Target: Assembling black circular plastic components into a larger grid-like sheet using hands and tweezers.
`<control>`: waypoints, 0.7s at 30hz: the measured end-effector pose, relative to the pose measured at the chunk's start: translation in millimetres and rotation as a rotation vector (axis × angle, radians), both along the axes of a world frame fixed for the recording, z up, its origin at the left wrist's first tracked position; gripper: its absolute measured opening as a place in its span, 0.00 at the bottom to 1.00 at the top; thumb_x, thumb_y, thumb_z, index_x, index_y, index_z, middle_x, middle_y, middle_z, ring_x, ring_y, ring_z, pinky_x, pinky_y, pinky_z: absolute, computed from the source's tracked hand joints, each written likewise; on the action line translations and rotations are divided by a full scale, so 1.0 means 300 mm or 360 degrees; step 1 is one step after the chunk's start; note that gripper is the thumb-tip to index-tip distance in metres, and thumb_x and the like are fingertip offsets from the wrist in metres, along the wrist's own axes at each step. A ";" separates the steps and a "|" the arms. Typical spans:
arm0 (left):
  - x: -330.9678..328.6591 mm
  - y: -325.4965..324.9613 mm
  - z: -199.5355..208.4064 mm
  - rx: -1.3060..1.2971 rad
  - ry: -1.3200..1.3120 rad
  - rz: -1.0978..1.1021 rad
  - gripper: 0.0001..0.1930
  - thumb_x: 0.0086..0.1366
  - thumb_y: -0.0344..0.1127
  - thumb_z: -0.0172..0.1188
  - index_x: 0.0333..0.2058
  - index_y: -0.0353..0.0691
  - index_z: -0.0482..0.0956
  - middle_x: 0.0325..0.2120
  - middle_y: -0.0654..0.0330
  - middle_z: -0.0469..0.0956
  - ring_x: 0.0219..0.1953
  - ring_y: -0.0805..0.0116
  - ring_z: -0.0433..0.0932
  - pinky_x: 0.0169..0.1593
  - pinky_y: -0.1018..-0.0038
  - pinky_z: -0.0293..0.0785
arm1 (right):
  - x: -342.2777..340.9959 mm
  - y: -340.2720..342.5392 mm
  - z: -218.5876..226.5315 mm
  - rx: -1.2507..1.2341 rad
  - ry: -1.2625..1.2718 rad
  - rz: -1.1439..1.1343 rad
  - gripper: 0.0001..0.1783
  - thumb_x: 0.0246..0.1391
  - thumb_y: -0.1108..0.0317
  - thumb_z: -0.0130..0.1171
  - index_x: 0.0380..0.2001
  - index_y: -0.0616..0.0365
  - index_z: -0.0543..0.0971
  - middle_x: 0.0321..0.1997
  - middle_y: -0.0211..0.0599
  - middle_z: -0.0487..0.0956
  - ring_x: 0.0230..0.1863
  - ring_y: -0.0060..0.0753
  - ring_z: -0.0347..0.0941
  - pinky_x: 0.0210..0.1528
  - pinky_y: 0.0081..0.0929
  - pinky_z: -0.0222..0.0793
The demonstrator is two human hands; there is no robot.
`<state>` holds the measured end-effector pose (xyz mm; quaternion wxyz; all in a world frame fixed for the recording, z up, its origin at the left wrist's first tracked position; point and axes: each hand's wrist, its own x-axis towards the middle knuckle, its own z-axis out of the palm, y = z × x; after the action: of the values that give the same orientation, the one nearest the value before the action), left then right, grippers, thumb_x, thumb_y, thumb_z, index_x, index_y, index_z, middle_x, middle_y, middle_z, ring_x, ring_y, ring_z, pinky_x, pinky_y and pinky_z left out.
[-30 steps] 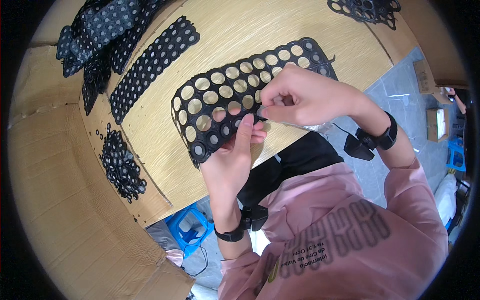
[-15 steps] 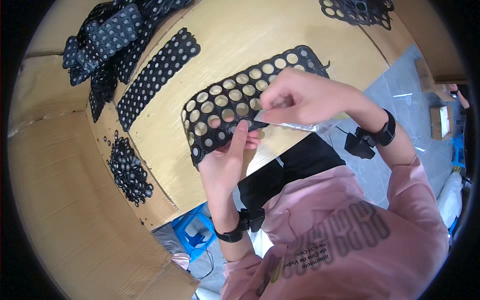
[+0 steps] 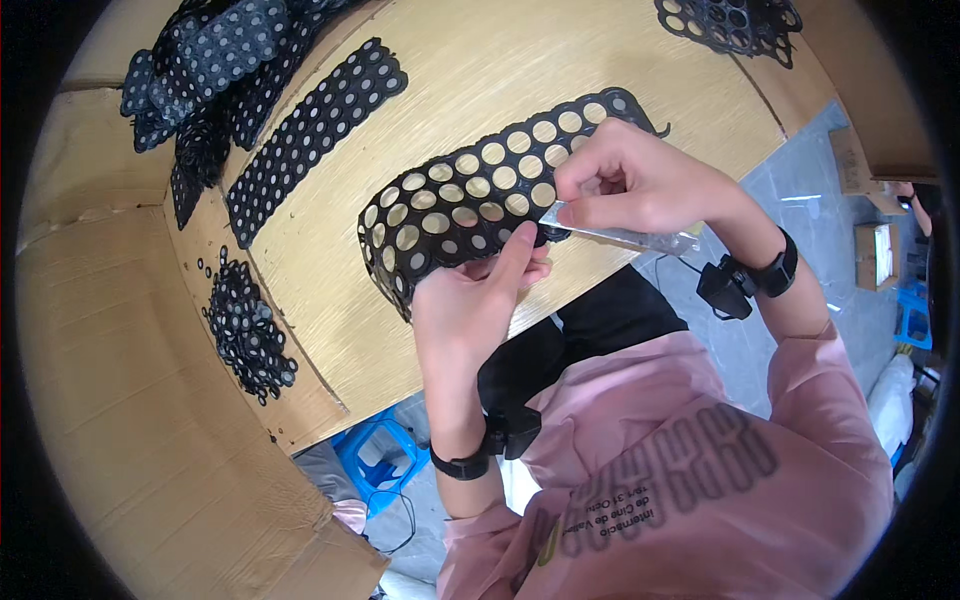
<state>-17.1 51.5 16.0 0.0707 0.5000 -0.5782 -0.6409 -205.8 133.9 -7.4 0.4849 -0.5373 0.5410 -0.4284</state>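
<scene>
A black rubber sheet (image 3: 450,205) with rows of round holes lies over the board, its left end curled up. Most holes show the pale wood through them; several along its near edge and one at the far right corner hold grey-centred discs. My left hand (image 3: 475,300) is closed on the near edge, thumb on top and fingers underneath. My right hand (image 3: 635,185) pinches a thin, silvery, see-through strip-like tool (image 3: 625,237), its exact kind unclear. The tool's pointed tip meets the sheet beside my left thumb. My right hand hides part of the sheet.
Another black sheet full of grey dots (image 3: 315,140) lies left on the wooden board (image 3: 350,330). A heap of such sheets (image 3: 225,60) is at the far left, with a pile of small loose rings (image 3: 245,330) nearer. A holed black sheet (image 3: 735,25) lies far right. Cardboard walls (image 3: 100,400) stand left.
My right hand and the tool have moved slightly right along the sheet's near edge. My left hand has shifted right too, and the sheet's left end curls more.
</scene>
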 end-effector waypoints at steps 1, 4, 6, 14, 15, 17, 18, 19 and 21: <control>-0.002 -0.003 -0.003 0.0012 0.0024 -0.0030 0.14 0.63 0.37 0.64 0.35 0.27 0.81 0.29 0.54 0.83 0.30 0.73 0.83 0.35 0.81 0.78 | -0.001 0.001 -0.001 0.0005 0.0002 -0.0001 0.15 0.51 0.69 0.57 0.13 0.63 0.72 0.09 0.20 0.58 0.13 0.12 0.49 0.17 0.23 0.44; 0.005 0.001 -0.021 0.0069 0.0122 -0.0012 0.12 0.64 0.34 0.62 0.36 0.27 0.80 0.29 0.53 0.83 0.29 0.71 0.83 0.33 0.79 0.79 | -0.010 -0.004 0.004 -0.0009 0.0096 0.0079 0.16 0.51 0.69 0.57 0.13 0.63 0.72 0.08 0.21 0.56 0.13 0.15 0.47 0.17 0.24 0.43; 0.020 0.007 -0.040 0.0118 0.0194 0.0037 0.11 0.64 0.32 0.60 0.37 0.26 0.78 0.30 0.52 0.83 0.29 0.70 0.83 0.33 0.78 0.79 | -0.016 -0.010 0.021 0.0038 0.0211 0.0225 0.17 0.54 0.73 0.57 0.14 0.64 0.69 0.10 0.22 0.61 0.14 0.10 0.52 0.16 0.19 0.45; 0.037 0.014 -0.070 0.0048 0.0551 0.0133 0.11 0.64 0.24 0.58 0.43 0.28 0.70 0.28 0.46 0.81 0.27 0.65 0.82 0.29 0.75 0.81 | 0.009 -0.011 0.023 0.0202 -0.0037 0.0135 0.17 0.54 0.74 0.57 0.13 0.64 0.67 0.10 0.24 0.64 0.13 0.11 0.56 0.15 0.19 0.50; 0.036 0.013 -0.072 0.0036 0.0577 0.0131 0.12 0.64 0.23 0.58 0.44 0.28 0.69 0.28 0.47 0.81 0.26 0.65 0.82 0.29 0.75 0.80 | 0.010 -0.011 0.020 0.0177 -0.0009 0.0125 0.18 0.54 0.74 0.57 0.12 0.64 0.66 0.10 0.24 0.63 0.13 0.11 0.55 0.15 0.20 0.50; 0.035 0.013 -0.071 0.0028 0.0585 0.0124 0.12 0.64 0.23 0.58 0.44 0.29 0.68 0.28 0.47 0.81 0.26 0.66 0.82 0.28 0.75 0.80 | 0.009 -0.012 0.023 0.0154 0.0048 0.0127 0.18 0.54 0.74 0.57 0.12 0.63 0.66 0.10 0.24 0.62 0.13 0.11 0.54 0.15 0.20 0.49; 0.034 0.014 -0.070 0.0017 0.0594 0.0120 0.12 0.64 0.23 0.58 0.45 0.29 0.68 0.27 0.47 0.80 0.26 0.66 0.82 0.27 0.76 0.80 | 0.007 -0.013 0.024 0.0129 0.0106 0.0132 0.19 0.54 0.73 0.57 0.12 0.63 0.65 0.10 0.24 0.61 0.13 0.12 0.53 0.15 0.21 0.47; 0.034 0.015 -0.069 0.0018 0.0593 0.0117 0.12 0.64 0.23 0.58 0.45 0.29 0.68 0.27 0.47 0.80 0.26 0.66 0.82 0.27 0.76 0.80 | 0.003 -0.013 0.021 0.0130 0.0104 0.0129 0.19 0.54 0.73 0.57 0.12 0.63 0.65 0.10 0.24 0.61 0.13 0.12 0.53 0.15 0.21 0.47; 0.034 0.016 -0.068 -0.0031 0.0605 0.0097 0.11 0.64 0.24 0.59 0.44 0.29 0.70 0.27 0.48 0.81 0.26 0.67 0.81 0.28 0.77 0.79 | -0.004 -0.015 0.012 0.0052 0.0190 0.0186 0.19 0.54 0.73 0.57 0.12 0.62 0.64 0.09 0.23 0.58 0.14 0.12 0.51 0.16 0.21 0.45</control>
<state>-6.9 56.2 -4.5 0.2029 0.3865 -0.5451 -0.7157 -207.0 129.5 -3.8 0.4848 -0.5845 0.5435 -0.3577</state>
